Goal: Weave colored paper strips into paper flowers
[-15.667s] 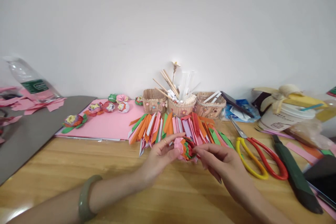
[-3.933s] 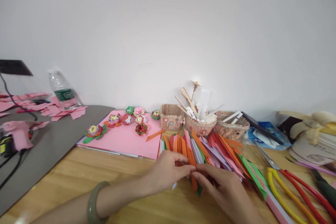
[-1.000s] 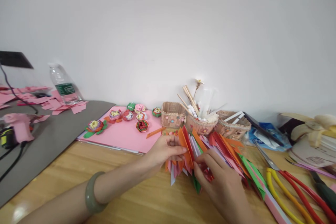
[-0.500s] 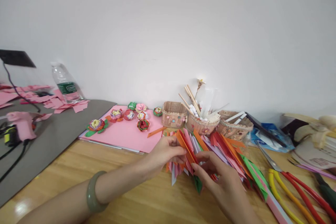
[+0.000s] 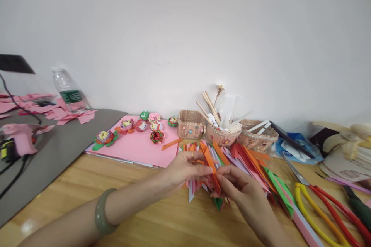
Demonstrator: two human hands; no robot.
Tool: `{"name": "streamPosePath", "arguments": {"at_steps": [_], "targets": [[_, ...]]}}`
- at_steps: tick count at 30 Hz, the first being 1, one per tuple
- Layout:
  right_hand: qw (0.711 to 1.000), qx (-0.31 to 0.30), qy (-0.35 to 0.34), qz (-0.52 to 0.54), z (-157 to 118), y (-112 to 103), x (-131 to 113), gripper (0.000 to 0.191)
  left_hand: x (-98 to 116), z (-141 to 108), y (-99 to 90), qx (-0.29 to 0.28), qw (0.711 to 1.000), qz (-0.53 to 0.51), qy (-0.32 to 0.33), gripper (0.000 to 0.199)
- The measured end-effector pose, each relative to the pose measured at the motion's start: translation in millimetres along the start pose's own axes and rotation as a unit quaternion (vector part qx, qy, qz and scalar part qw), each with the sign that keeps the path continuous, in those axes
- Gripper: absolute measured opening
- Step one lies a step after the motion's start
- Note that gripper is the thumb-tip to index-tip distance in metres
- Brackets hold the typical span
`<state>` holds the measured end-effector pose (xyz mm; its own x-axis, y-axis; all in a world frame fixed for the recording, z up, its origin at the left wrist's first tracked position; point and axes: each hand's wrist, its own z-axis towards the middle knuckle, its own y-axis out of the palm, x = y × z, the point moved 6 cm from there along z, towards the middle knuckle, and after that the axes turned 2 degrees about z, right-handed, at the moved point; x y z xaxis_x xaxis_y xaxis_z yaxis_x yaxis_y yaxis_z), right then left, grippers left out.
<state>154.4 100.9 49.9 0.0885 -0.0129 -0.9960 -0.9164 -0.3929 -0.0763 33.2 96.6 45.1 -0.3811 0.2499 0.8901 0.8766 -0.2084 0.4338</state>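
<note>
An orange folded paper strip (image 5: 209,162) stands tilted between my two hands. My left hand (image 5: 193,171), with a ring on one finger and a green bangle at the wrist, pinches it from the left. From the right, my right hand (image 5: 234,183) grips its lower end between thumb and fingers. Behind and below the hands lies a pile of folded paper strips (image 5: 194,188) in pink, white, orange and green. More red and orange strips (image 5: 246,158) spread to the right, beside a green folded piece (image 5: 279,189).
Scissors (image 5: 304,181) with yellow and red handles lie at right. Three small baskets (image 5: 191,124) stand along the wall, two holding sticks. Paper flowers (image 5: 157,136) rest on a pink sheet (image 5: 139,148). At left are a pink glue gun (image 5: 21,139), a water bottle (image 5: 69,92) and pink scraps.
The orange strip has turned so its broad face shows more. My right hand has come closer round its lower end, while my left hand keeps its pinch. The view has shifted slightly.
</note>
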Motion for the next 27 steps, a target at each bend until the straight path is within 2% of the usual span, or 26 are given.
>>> {"name": "streamPosePath", "arguments": {"at_steps": [8, 11, 12, 14, 16, 18, 23, 27], "targets": [[0.999, -0.002, -0.023, -0.040, -0.9, 0.0, -2.7, 0.027, 0.1, -6.6, 10.9, -0.003, 1.000, -0.024, 0.018, 0.021], [0.990, 0.024, -0.069, -0.120, 0.4, -5.6, -3.9, 0.027, 2.7, -5.6, 6.8, 0.016, 0.999, -0.022, 0.036, 0.018], [0.980, 0.043, -0.093, -0.169, 1.1, -8.1, -5.0, 0.027, 5.0, -4.5, 2.9, 0.031, 0.998, -0.028, 0.048, 0.017], [0.940, 0.068, -0.148, -0.299, 2.4, -8.8, -8.2, 0.025, 10.4, -2.3, -6.8, 0.070, 0.994, -0.043, 0.076, 0.017], [0.890, 0.070, -0.189, -0.410, 4.0, -3.8, -8.7, 0.021, 13.7, -0.4, -15.2, 0.101, 0.990, -0.049, 0.089, 0.018], [0.854, 0.063, -0.202, -0.475, 5.7, 2.2, -6.1, 0.018, 14.5, 1.2, -19.2, 0.111, 0.989, -0.048, 0.089, 0.021], [0.816, 0.083, -0.180, -0.542, 9.0, 5.9, 0.4, 0.015, 10.3, 2.6, -19.2, 0.097, 0.991, -0.041, 0.077, 0.023], [0.809, 0.088, -0.171, -0.555, 11.4, 0.9, -0.5, 0.021, 9.5, 3.2, -19.2, 0.096, 0.992, -0.038, 0.073, 0.021]]}}
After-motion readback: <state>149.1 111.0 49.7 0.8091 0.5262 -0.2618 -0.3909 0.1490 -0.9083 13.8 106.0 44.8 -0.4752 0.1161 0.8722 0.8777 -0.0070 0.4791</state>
